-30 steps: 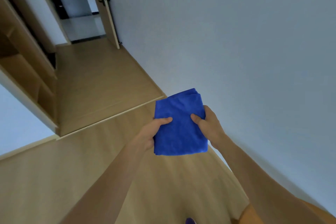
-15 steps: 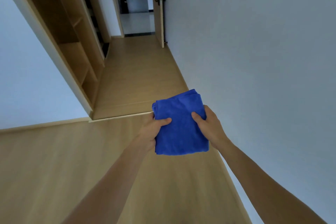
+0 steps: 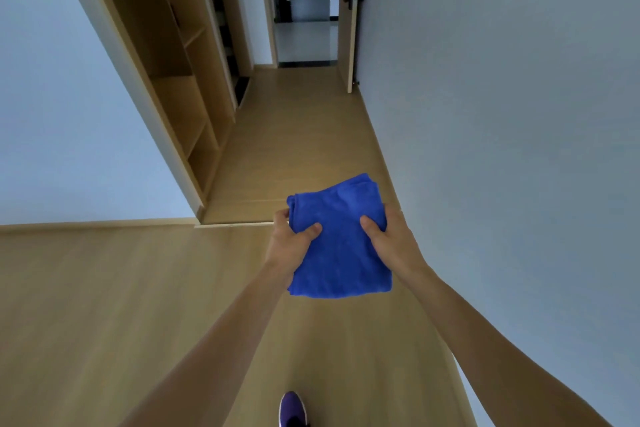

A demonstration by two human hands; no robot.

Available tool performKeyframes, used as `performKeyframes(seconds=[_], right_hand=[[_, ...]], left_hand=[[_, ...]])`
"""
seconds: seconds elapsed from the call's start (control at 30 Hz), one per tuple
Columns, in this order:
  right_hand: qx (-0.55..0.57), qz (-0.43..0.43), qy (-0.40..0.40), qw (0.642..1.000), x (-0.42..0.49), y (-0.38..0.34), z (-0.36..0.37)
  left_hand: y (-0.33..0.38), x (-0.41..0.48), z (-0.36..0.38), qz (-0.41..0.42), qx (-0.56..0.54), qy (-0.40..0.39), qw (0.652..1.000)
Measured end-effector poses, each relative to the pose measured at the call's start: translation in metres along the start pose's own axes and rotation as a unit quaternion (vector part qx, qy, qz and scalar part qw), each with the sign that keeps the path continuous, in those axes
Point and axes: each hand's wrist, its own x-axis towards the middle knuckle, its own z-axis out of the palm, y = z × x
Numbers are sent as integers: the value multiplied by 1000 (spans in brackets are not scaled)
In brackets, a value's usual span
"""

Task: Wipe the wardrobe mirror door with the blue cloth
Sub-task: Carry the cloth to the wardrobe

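Note:
A folded blue cloth [image 3: 341,246] is held in front of me above the wooden floor. My left hand [image 3: 289,246] grips its left edge, thumb on top. Its right edge is gripped by my right hand [image 3: 391,243], thumb also on top. An open wooden wardrobe [image 3: 180,87] with bare shelves stands at the left of the corridor. No mirror door can be made out in this view.
A pale wall [image 3: 502,114] runs along the right, another pale wall [image 3: 62,114] along the left. The wood floor [image 3: 298,135] leads to an open door [image 3: 348,17] and doorway at the far end. A purple shoe [image 3: 292,407] shows at the bottom.
The view has swung round to face straight down the corridor, bringing the wardrobe and doorway more into view. Both hands keep the same hold on the cloth. A purple shoe has appeared below.

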Motion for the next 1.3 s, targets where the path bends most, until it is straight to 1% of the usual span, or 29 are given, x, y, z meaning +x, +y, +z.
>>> performKeyframes(seconds=[0.1, 0.33, 0.5, 0.73, 0.87, 0.97, 1.13, 1.3], right_hand=[[5, 4, 1, 1000, 24, -1, 1], [-7, 19, 13, 1000, 102, -13, 1], [-6, 6, 22, 1000, 170, -36, 23], [10, 11, -1, 1000, 242, -53, 54], [-6, 6, -23, 1000, 292, -55, 69], [-24, -5, -44, 999, 336, -56, 71], [5, 5, -85, 996, 416, -54, 73], [-6, -3, -115, 993, 488, -56, 77]], left_hand=[[2, 26, 5, 9, 7, -1, 1000], [17, 111, 17, -8, -15, -33, 999], [44, 175, 0, 17, -20, -35, 999], [64, 238, -19, 28, -19, -2, 999], [75, 280, -22, 35, -8, 27, 999], [83, 315, -15, 30, -10, 51, 998], [105, 371, 3, 20, -32, 80, 996], [124, 413, 16, 25, -57, 112, 992]])
